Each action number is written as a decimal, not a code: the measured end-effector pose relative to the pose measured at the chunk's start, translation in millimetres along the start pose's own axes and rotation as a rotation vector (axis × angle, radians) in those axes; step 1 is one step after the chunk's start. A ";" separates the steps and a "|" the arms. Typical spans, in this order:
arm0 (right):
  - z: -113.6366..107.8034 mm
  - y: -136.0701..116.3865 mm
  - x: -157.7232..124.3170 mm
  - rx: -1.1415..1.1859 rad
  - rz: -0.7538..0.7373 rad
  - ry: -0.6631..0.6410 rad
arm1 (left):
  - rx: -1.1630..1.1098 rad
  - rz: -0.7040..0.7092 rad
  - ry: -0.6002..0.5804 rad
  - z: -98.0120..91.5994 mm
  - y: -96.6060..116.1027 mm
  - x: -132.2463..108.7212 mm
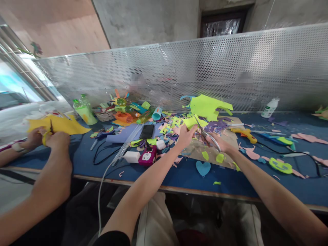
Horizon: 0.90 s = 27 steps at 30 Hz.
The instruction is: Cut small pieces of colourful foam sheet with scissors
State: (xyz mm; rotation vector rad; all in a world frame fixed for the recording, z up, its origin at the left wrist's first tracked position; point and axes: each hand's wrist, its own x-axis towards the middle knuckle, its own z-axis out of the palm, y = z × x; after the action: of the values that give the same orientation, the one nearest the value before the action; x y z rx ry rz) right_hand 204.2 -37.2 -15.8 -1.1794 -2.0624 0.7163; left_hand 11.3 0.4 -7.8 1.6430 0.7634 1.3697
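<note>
My left hand pinches a small lime-green piece of felt-like sheet. Scissors are in my right hand, their blades meeting the edge of that piece. Just beyond stands a larger lime-green sheet with a ragged outline. Below my hands is a brown board, partly covered by scraps. A blue heart cutout lies near the table's front edge, and two small lime cutouts rest between it and my right hand.
At left, another person's hands cut a yellow sheet. A hot glue gun with a black cord lies to the right. A phone, magenta device and scrap pile are left of centre. A perforated metal panel stands behind.
</note>
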 end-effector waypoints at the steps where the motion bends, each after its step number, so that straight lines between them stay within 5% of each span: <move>1: 0.5 0.1 -0.7 0.018 0.005 0.001 | 0.002 0.003 -0.007 -0.3 -0.1 0.1; 27: 3.7 8.4 -2.4 0.098 0.011 0.025 | 0.079 0.004 -0.096 -2.8 -3.9 2.5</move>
State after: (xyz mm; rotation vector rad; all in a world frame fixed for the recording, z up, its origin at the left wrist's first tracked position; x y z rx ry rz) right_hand 206.7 -36.1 -24.9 -1.1402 -1.9788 0.7949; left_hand 9.4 5.0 -10.0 1.7590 0.7666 1.2676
